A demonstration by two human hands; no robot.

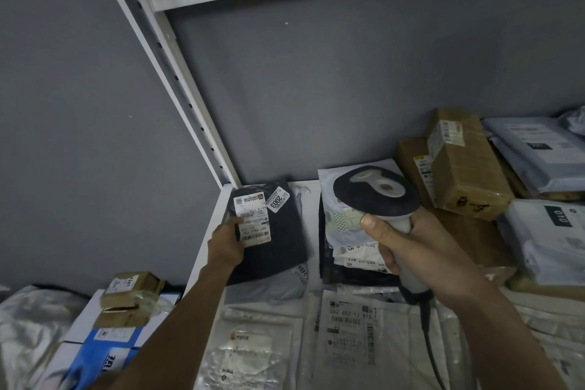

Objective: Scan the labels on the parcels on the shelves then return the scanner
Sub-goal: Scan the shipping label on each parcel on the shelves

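1. Head view: the right hand (pixel 421 250) has its grip wrapped around the scanner (pixel 376 196), whose head at 3 o'clock of centre points toward the shelf (pixel 205 250).
2. The left hand (pixel 226 245) has its grip closed on the dark parcel (pixel 278 237) at 9 o'clock of the scanner, tilting its label (pixel 251 220) up.
3. Step in hand, I judge — scanning this label; next, swing the scanner left onto its barcode.
4. Readable: "2003" sticker (pixel 278 201) (beside the label); "502 602-12 815" on a white parcel (pixel 348 326) at 6 o'clock.
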